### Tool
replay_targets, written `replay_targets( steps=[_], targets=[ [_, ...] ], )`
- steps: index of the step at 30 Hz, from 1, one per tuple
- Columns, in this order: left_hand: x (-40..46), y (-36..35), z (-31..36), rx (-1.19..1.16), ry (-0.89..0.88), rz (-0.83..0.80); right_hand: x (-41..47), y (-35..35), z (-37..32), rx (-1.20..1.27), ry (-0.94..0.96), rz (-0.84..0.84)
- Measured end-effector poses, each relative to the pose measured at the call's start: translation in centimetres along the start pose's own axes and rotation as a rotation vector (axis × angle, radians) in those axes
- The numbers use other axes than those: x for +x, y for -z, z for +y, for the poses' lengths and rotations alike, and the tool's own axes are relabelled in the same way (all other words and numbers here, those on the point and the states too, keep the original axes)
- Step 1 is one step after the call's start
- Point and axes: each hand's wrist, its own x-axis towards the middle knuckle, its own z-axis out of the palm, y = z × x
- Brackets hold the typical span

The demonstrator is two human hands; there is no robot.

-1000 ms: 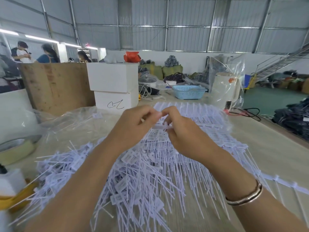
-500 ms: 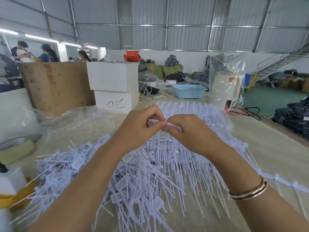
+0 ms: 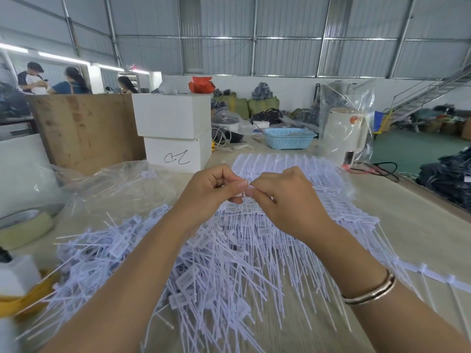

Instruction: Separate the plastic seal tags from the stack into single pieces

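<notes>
A wide stack of joined white plastic seal tags (image 3: 288,171) lies on the table ahead of me, their thin tails fanning toward me. A loose heap of single tags (image 3: 122,253) is spread to the lower left. My left hand (image 3: 211,192) and my right hand (image 3: 285,197) meet above the stack, thumbs and forefingers pinching one strip of tags (image 3: 243,193) between them. The tag heads under my fingers are mostly hidden. A bracelet sits on my right wrist.
Clear plastic bag (image 3: 112,189) lies left of the stack. Two stacked white boxes (image 3: 175,133), a wooden board (image 3: 86,131), a blue basket (image 3: 289,138) and a bagged white appliance (image 3: 346,133) stand behind. Tape roll (image 3: 23,225) at left. Table edge runs along the right.
Both hands have stayed together above the stack, shifting slightly and working the pinched strip; my right hand rose a little and its knuckles turned upward.
</notes>
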Motion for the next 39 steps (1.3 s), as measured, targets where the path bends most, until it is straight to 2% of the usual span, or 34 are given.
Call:
replay_targets(
  steps=[7,12,15,16,18,23,25,27,29,32,34,37,39],
  targets=[
    [0.1,-0.2,-0.8,-0.066,0.042,0.059,-0.3,-1.1,0.0,0.04,0.027,0.13],
    [0.2,-0.6,-1.2,-0.105,0.107,0.084,-0.6,-2.1,0.5,-0.041,0.064,0.267],
    [0.6,0.6,-1.6,-0.381,0.243,0.27,-0.5,-1.8,0.5,-0.038,0.072,0.36],
    [0.7,1.4,-1.8,-0.401,0.264,0.328,-0.4,-1.3,0.5,-0.021,0.072,0.396],
    [0.9,3.4,-2.0,-0.238,0.253,0.382,0.0,0.1,0.4,0.097,0.008,0.418],
    [1.6,5.1,-1.5,0.426,0.096,0.395,1.8,2.9,-0.3,0.835,-0.348,0.27],
    [1.5,5.2,-1.8,0.675,0.107,0.376,3.3,2.3,-1.1,0.869,-0.455,0.058],
    [1.2,5.4,-2.4,0.933,0.218,0.311,4.7,0.2,-2.5,0.844,-0.452,-0.207],
    [0.9,5.8,-2.9,1.107,0.349,0.276,5.6,-2.7,-3.5,0.919,-0.474,-0.363],
    [0.7,6.0,-3.0,1.14,0.388,0.317,5.9,-6.8,-4.4,1.006,-0.574,-0.439],
    [0.7,6.0,-2.8,1.106,0.343,0.368,6.0,-8.4,-4.2,0.92,-0.568,-0.413],
    [1.0,5.8,-2.4,1.04,0.222,0.43,5.4,-8.6,-2.9,0.857,-0.504,-0.25],
    [1.1,5.1,-2.0,1.023,0.164,0.398,4.5,-7.5,-1.2,0.897,-0.517,-0.124]
  ],
)
